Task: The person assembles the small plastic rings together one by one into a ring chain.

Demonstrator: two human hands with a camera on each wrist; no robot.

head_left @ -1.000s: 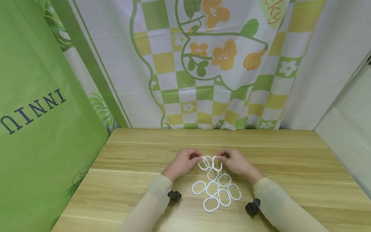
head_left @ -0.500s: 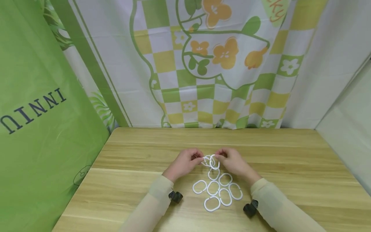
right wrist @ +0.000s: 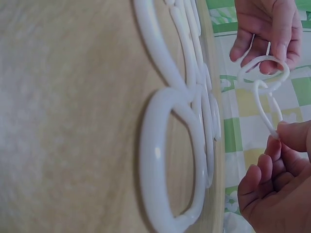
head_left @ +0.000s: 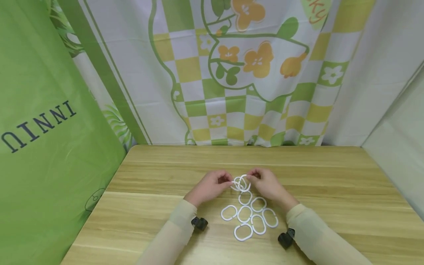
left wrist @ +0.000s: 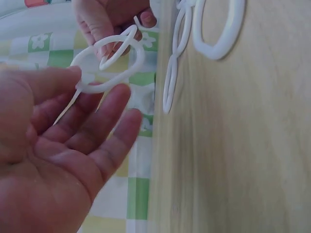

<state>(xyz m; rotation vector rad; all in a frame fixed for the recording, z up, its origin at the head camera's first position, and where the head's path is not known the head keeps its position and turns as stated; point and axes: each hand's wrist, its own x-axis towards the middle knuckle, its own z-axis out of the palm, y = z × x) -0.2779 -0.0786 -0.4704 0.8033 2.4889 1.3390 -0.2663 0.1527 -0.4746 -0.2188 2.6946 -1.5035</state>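
My left hand [head_left: 212, 186] pinches a white oval plastic link ring [left wrist: 138, 60] between thumb and finger, above the table. Part of another thin white loop [left wrist: 68, 109] shows behind its fingers. Opposite, my right hand [head_left: 266, 184] pinches a second white link ring [right wrist: 262, 114] by its end, thumb against fingertip. This second ring passes through the opening of the left hand's ring in the wrist views. Just below the hands, several more white link rings lie close together on the tabletop, the front one [head_left: 243, 240] nearest to me. Some show a small gap in the loop.
The wood-grain table [head_left: 159, 173] has its far edge against a patterned white, green and yellow curtain [head_left: 212, 106]. A green fabric panel [head_left: 49, 165] with dark letters hangs at the left. Pale cloth [head_left: 404, 147] hangs at the right.
My right hand has shifted slightly left, bringing its ring from beside the left hand's ring to crossing it. The left hand has stayed nearly in place, and the rings on the table lie as before.
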